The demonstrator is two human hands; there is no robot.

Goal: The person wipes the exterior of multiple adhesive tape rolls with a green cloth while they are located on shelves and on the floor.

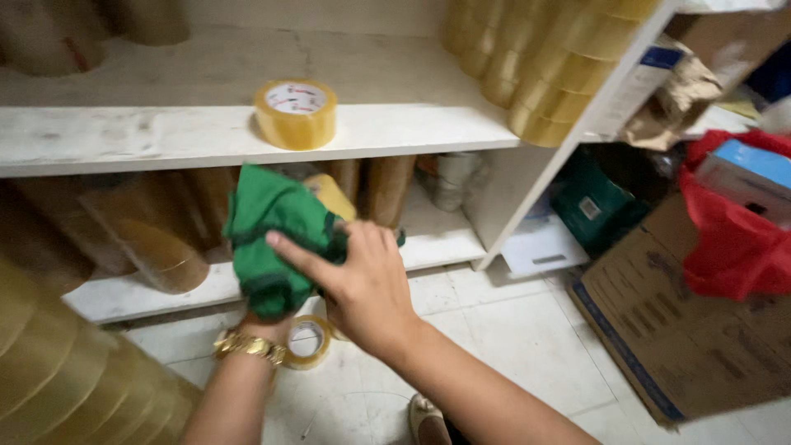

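Bunched in front of the lower shelf, the green cloth point(268, 239) looks soft, light and floppy, so the left hand point(262, 317) beneath grips a gathered fold while the right hand point(362, 284) rests spread against it

White worn wooden shelves point(165, 136) fill the back, stacked with yellowish tape rolls point(544, 58). Pale tiled floor point(511, 338) below. Cardboard box point(684, 330) and red bag point(733, 239) at right, green pack point(589, 206) under the shelf
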